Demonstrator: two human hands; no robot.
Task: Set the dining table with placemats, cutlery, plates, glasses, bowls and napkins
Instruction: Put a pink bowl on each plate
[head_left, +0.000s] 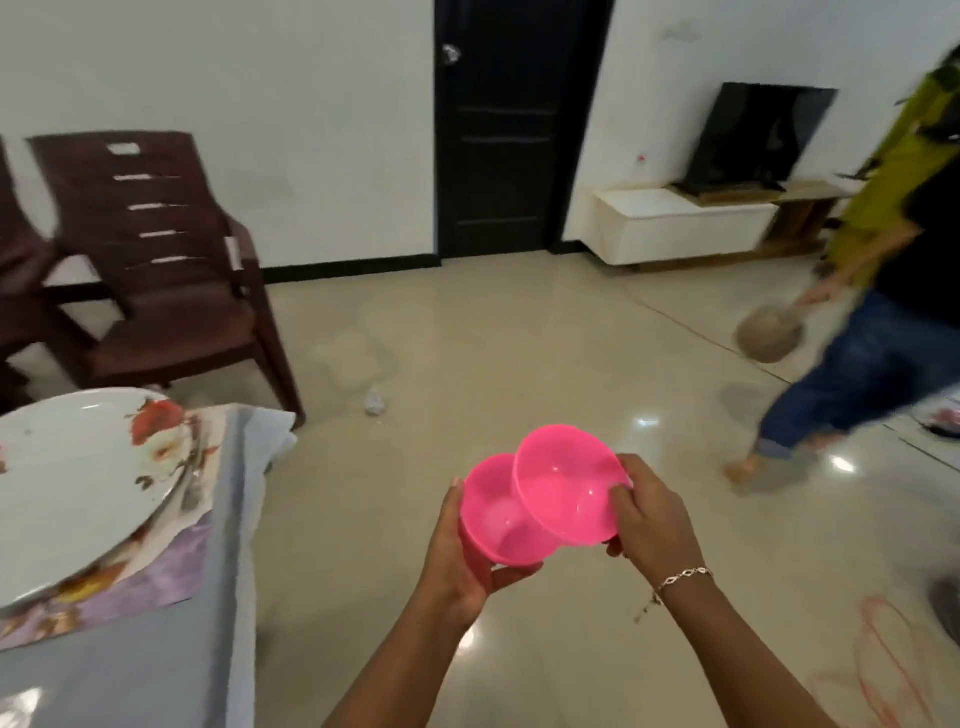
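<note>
Two pink plastic bowls are held over the floor in front of me. My left hand (460, 558) grips the lower pink bowl (496, 525) from below and the side. My right hand (652, 514) pinches the rim of the upper pink bowl (563, 486), which is tilted and overlaps the lower one. At the left, a white plate with a red flower print (78, 483) lies on a purple patterned placemat (156, 582) on the grey table (156, 670).
Brown plastic chairs (171, 260) stand beyond the table at the left. Another person (883, 312) walks at the right holding a round thing. A crumpled scrap (374, 402) lies on the tiled floor. A black door, a low white cabinet and a TV are at the back.
</note>
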